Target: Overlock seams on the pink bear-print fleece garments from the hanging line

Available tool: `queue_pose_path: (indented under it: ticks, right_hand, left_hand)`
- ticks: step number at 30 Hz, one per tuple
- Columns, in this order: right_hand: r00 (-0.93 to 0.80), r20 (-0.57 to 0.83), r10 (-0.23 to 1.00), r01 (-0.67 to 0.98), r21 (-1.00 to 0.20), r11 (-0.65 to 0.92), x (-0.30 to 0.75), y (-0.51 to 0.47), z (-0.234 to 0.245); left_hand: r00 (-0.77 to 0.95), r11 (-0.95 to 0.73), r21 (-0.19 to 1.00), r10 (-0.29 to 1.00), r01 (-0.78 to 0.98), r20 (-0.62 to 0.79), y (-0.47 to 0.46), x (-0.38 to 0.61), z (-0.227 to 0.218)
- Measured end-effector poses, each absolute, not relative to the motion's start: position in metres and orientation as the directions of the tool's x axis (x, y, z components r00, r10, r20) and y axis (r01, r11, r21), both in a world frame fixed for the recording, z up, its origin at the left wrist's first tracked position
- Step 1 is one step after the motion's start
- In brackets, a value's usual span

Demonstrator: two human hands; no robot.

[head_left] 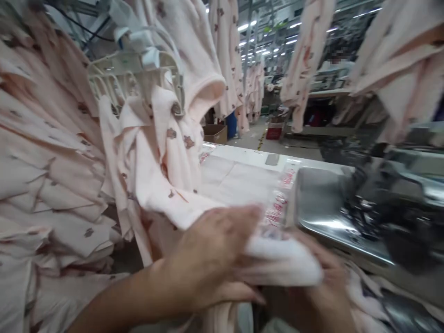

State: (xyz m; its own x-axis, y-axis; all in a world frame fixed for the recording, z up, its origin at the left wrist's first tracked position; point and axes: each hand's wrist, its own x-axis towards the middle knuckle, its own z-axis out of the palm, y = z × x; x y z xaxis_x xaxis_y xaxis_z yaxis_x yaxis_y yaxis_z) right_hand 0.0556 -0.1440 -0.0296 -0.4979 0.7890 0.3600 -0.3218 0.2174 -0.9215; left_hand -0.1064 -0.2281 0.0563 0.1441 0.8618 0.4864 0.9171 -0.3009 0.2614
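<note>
A pale pink garment [187, 206] with small brown printed figures runs from the hanger clamp down to my hands. My left hand [211, 252] is closed on it, thumb below and fingers above, blurred by motion. At the garment's folded white-pink end [284, 261], my right hand [326, 273] grips the right side, its fingers partly hidden behind the cloth. Just beyond my hands lies the white work table [239, 180], with red handwriting on clear tape [277, 208] along its surface.
A pale plastic hanger clamp [135, 64] holds several garment pieces at upper left. Heaped pink pieces [48, 185] fill the left side. To the right stands a sewing machine [322, 199] with a shiny metal plate, blurred. A cardboard box [215, 133] sits behind the table.
</note>
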Motion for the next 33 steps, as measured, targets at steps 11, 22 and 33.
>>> queue_pose_path:
  ticks: [11, 22, 33]
  right_hand:
    - [-0.762, 0.149, 0.63, 0.084, -0.942, 0.324, 0.142, -0.132, -0.049]
    - [-0.462, 0.374, 0.804, 0.445, -0.687, 0.575, 0.215, -0.092, -0.007]
    - [-0.288, 0.327, 0.9, 0.594, -0.676, 0.436, 0.191, -0.064, -0.015]
  left_hand:
    - [0.035, -0.306, 0.228, 0.664, 0.924, 0.746, -0.154, -0.075, 0.141]
    - [-0.129, -0.088, 0.429, 0.883, 0.899, 0.451, -0.081, -0.119, 0.111]
    - [0.383, -0.489, 0.327, 0.86, 0.809, 0.338, -0.067, 0.013, 0.002]
